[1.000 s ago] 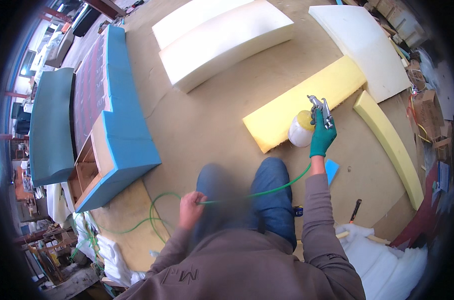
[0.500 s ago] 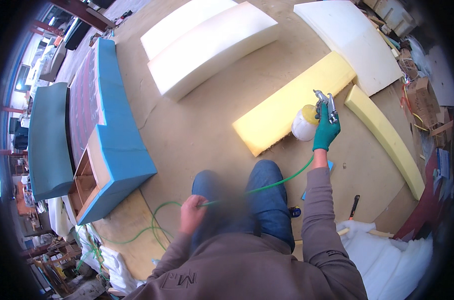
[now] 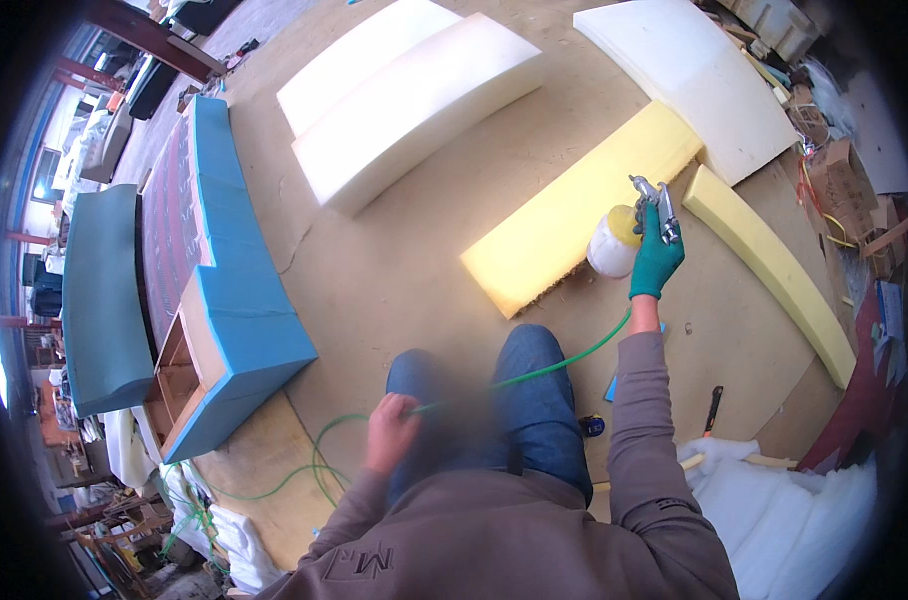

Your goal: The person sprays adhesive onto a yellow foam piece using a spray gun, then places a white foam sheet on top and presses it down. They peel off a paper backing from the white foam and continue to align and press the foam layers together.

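My right hand (image 3: 657, 262), in a green glove, grips a metal spray gun (image 3: 657, 205) with a white cup (image 3: 612, 250) under a yellow lid. The gun is held over the near edge of a yellow foam block (image 3: 584, 210). From it a green air hose (image 3: 574, 362) runs back across my knees. My bare left hand (image 3: 393, 432) is closed around that hose by my left thigh. A curved strip of yellow foam (image 3: 774, 270) lies to the right of the gun. A blurred patch hides part of my lap.
At the left stands a blue foam-covered frame (image 3: 259, 340) beside a dark green curved panel (image 3: 102, 300). White foam blocks (image 3: 424, 110) lie at the back, with a white foam sheet (image 3: 689, 85) at the far right. White batting (image 3: 774, 525), a knife (image 3: 714, 410) and a tape measure (image 3: 593, 426) are near my right.
The view has shifted slightly. Both hands keep their hold; the spray gun stays over the yellow block's near edge, with little visible movement.
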